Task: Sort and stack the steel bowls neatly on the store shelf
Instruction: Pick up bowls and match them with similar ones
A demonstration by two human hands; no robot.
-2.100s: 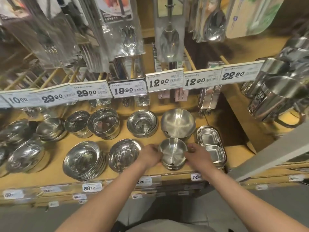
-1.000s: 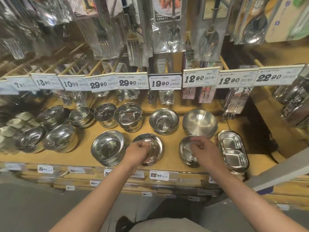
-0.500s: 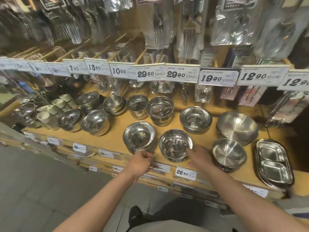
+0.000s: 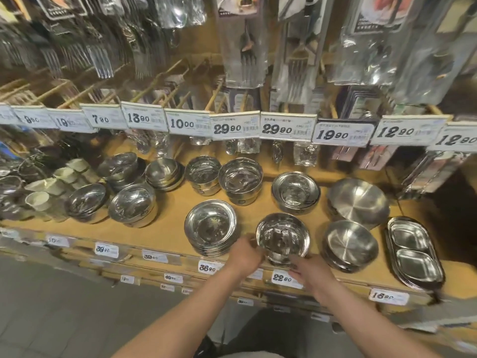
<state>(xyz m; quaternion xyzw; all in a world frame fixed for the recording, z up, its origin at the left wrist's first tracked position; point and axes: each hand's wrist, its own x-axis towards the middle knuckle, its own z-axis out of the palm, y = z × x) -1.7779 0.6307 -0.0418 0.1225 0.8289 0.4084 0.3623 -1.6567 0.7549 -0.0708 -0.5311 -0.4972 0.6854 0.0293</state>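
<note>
Shiny steel bowl point(image 4: 283, 237) at lower centre of frame, near front edge of wooden shelf point(image 4: 165, 228). Left hand point(image 4: 245, 255) at bowl's left rim, fingers curled against it, blurred. Right hand point(image 4: 311, 273) at bowl's lower right side, fingers reaching under; exact grip hard to tell. Stack of wide bowls point(image 4: 211, 226) just left. Brushed bowl point(image 4: 349, 244) just right, divided tray point(image 4: 413, 254) beyond. Price tags point(image 4: 286, 129) across middle.

It was a shop selling kitchenware. Price tags point(image 4: 343, 135) lined the wooden shelf point(image 4: 165, 231) of steel bowls point(image 4: 210, 224). Packaged cutlery point(image 4: 245, 47) hung on pegs above.
</note>
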